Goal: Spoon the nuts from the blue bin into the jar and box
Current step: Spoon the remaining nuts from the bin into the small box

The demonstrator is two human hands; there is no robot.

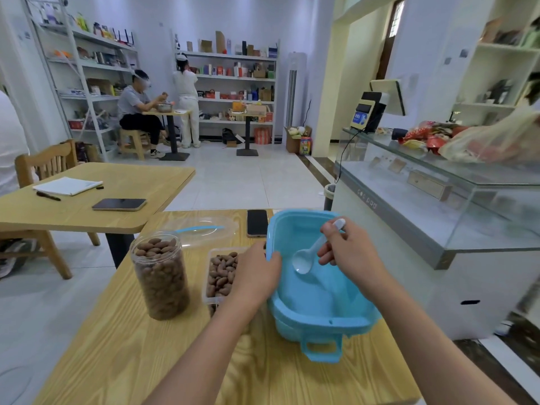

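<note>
The blue bin (318, 311) stands on the wooden table (122, 346) at the right, and I see no nuts inside it. My left hand (257, 273) grips its left rim. My right hand (350, 249) holds a white plastic spoon (306, 258) by the handle, its bowl down inside the bin and holding nothing. A clear jar (160, 276) full of brown nuts stands to the left. Between jar and bin lies a clear box (219, 276) of nuts, partly hidden by my left hand.
A clear lid (204, 226) and a phone (257, 226) lie at the table's far edge. Another table (87, 211) with a notebook, pen and phone stands to the left. A glass counter (438, 200) runs along the right. Two people work at the far shelves.
</note>
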